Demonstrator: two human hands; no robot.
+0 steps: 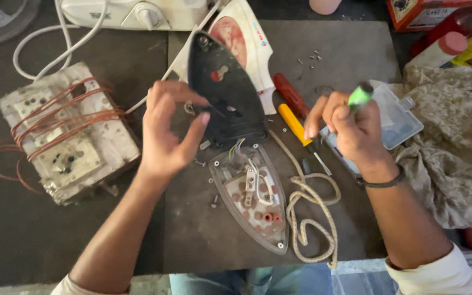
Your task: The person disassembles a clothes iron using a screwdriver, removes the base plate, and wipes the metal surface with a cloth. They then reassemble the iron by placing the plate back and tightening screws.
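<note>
A clothes iron lies taken apart on a dark mat. Its black inner cover (226, 90) is tipped up, and my left hand (166, 128) touches its left edge with spread fingers. The metal soleplate (252, 199) with wires and red terminals lies flat in front of it. The white and red iron shell (245, 41) rests behind the cover. My right hand (350, 131) is closed on a tool with a green handle (360, 95), held above a clear plastic box (397, 117). A braided cord (310, 216) coils beside the soleplate.
A red-handled screwdriver (289, 94) and a yellow-handled one (295, 124) lie between my hands. A metal block wound with copper wire (66, 131) sits left. A crumpled cloth (454, 147) lies right. Small screws (312, 57) are scattered behind. A white appliance (132, 13) and bottles (443, 46) stand at the back.
</note>
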